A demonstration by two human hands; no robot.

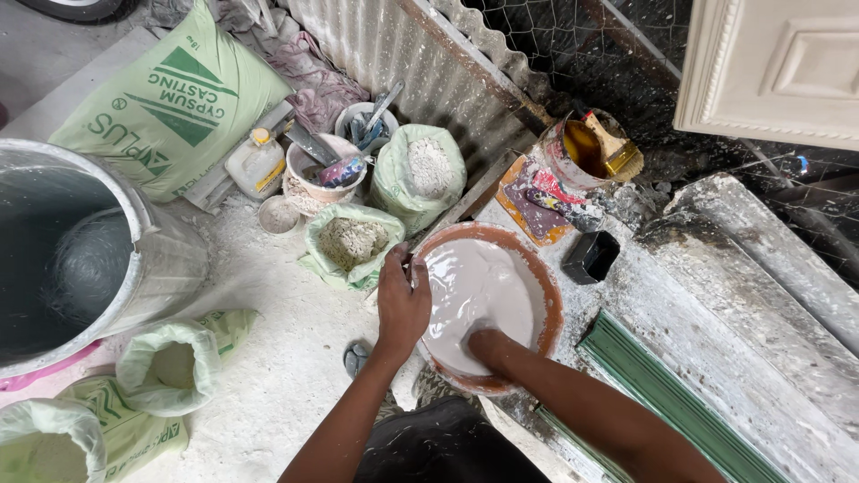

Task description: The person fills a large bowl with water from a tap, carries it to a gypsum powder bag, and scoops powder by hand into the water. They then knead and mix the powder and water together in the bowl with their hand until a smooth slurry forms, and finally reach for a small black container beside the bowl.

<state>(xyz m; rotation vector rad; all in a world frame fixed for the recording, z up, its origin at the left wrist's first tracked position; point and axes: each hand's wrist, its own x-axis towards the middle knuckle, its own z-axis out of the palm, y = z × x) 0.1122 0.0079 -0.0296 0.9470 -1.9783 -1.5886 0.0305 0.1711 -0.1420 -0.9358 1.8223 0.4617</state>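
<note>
The left hand (pixel 403 300) grips the 9 o'clock rim of the round orange bowl of white wet plaster (pixel 483 295), fingers clamped. The right hand (pixel 490 344) sits in the mix at 6 o'clock, fingers hidden, so I cannot tell their state. This looks like the stirring step; more stirring likely needs a firm hold.

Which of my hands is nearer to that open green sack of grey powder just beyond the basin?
Left. The left hand grips the basin rim right beside the green sack; the right hand is sunk in the white mix, farther away.
</note>
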